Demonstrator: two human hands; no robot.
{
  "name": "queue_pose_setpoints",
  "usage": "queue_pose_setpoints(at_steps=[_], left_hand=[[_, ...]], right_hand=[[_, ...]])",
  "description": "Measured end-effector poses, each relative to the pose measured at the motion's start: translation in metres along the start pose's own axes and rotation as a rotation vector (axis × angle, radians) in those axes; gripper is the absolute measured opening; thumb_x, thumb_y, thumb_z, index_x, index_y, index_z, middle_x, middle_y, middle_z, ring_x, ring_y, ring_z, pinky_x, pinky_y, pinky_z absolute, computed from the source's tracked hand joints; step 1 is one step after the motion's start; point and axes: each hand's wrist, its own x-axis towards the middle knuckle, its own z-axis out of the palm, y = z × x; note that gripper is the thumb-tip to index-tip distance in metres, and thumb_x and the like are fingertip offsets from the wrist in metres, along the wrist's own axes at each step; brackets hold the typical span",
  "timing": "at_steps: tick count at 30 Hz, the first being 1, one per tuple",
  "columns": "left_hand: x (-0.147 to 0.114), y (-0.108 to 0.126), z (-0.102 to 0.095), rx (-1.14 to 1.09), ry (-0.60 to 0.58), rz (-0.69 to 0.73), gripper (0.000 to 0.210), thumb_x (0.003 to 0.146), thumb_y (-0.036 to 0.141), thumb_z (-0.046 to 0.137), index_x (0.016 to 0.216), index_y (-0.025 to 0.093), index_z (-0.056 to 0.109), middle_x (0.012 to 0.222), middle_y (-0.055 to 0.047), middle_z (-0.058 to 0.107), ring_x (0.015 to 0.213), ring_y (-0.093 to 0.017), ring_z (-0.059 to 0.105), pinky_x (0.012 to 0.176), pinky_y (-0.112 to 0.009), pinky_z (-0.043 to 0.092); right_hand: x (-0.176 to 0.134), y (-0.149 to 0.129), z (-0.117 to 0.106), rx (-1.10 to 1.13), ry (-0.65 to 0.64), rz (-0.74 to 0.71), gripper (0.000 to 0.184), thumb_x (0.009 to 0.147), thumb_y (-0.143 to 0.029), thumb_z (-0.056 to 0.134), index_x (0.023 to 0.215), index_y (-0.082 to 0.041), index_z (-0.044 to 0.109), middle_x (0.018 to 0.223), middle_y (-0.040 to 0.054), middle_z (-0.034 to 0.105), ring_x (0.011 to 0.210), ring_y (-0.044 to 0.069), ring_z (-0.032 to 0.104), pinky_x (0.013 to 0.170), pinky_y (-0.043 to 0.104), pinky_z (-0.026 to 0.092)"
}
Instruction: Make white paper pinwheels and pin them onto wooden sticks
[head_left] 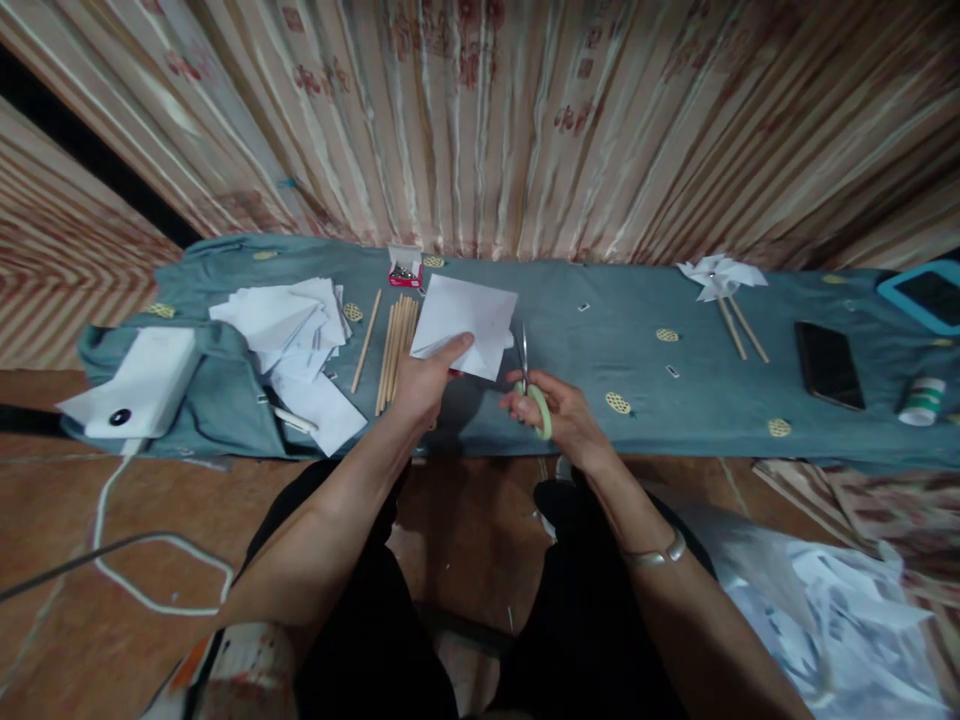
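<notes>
One left hand [429, 380] pinching paper [465, 312]; right hand [564, 412] gripping scissors [524, 368]

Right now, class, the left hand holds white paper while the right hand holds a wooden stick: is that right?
Not quite: the head view shows the right hand holding green-handled scissors. The left hand does hold white paper.

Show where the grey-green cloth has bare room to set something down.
The widest free patch of cloth lies between the scissors in the right hand and the white paper pinwheels. Only small marks show there. The left is crowded: paper sheets, wooden sticks, a small open box. A narrow gap separates pinwheels and smartphone.
</notes>
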Motion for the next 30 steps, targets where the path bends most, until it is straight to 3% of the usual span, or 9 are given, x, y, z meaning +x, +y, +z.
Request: queue_pose_setpoints(at_steps=[4, 7, 21, 30], left_hand=[[0.008, 0.004, -0.006, 0.021, 0.034, 0.066, 0.037, 0.053, 0.032, 0.08, 0.084, 0.014, 0.068, 0.092, -0.01, 0.072, 0.081, -0.023, 0.068, 0.055, -0.026, 0.051], [0.012, 0.002, -0.007, 0.035, 0.031, 0.097, 0.034, 0.054, 0.033, 0.08, 0.079, 0.013, 0.068, 0.086, -0.01, 0.072, 0.079, -0.023, 0.068, 0.055, -0.026, 0.051], [0.005, -0.011, 0.003, 0.099, 0.02, 0.059, 0.037, 0.052, 0.035, 0.081, 0.079, 0.012, 0.069, 0.088, -0.01, 0.073, 0.078, -0.024, 0.068, 0.062, -0.032, 0.055], [0.005, -0.015, 0.004, 0.049, 0.001, 0.038, 0.04, 0.05, 0.035, 0.083, 0.08, 0.012, 0.069, 0.086, -0.009, 0.072, 0.079, -0.024, 0.068, 0.068, -0.035, 0.055]], right_hand=[[-0.011, 0.004, -0.004, -0.025, -0.22, 0.07, 0.055, 0.066, -0.055, 0.075, 0.106, -0.018, 0.064, 0.082, 0.0027, 0.066, 0.07, 0.013, 0.057, 0.064, 0.026, 0.044], [-0.016, 0.008, -0.006, -0.044, -0.297, 0.078, 0.055, 0.066, -0.054, 0.076, 0.104, -0.017, 0.065, 0.079, 0.0019, 0.064, 0.068, 0.012, 0.055, 0.065, 0.026, 0.043], [-0.016, 0.008, -0.008, 0.04, -0.262, 0.17, 0.057, 0.06, -0.057, 0.079, 0.097, -0.016, 0.068, 0.068, -0.0004, 0.062, 0.059, 0.009, 0.053, 0.054, 0.023, 0.045], [-0.016, 0.007, -0.008, 0.1, -0.24, 0.188, 0.048, 0.06, -0.051, 0.081, 0.092, -0.018, 0.069, 0.067, -0.0012, 0.063, 0.057, 0.009, 0.056, 0.054, 0.022, 0.047]])
